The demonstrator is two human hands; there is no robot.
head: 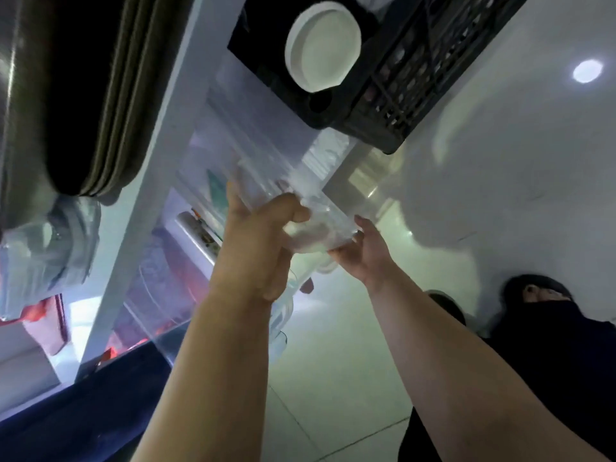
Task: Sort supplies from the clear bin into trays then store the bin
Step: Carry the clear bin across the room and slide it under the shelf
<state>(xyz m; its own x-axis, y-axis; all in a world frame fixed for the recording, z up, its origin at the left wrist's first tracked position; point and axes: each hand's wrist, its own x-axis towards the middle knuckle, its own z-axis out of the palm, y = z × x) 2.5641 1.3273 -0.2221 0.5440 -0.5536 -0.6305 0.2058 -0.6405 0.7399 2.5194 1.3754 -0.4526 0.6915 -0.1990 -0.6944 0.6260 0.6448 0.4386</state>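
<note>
Two hands (pixel 263 241) (pixel 363 258), one clear bin (pixel 253 155), one white lid (pixel 323 48), one black crate (pixel 400 81)

We've got both arms stretched forward, left hand (pixel 263 241) curled closed in a grip, right hand (pixel 363 255) cupped underneath, fingers bent.

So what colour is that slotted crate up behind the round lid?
Black. The crate shows best in the head view, beside the white round lid.

A black crate (pixel 400 95) and stacked trays (pixel 110 111) crowded the shelf frame (pixel 150 161); open floor (pixel 350 328) lay to the right.
</note>
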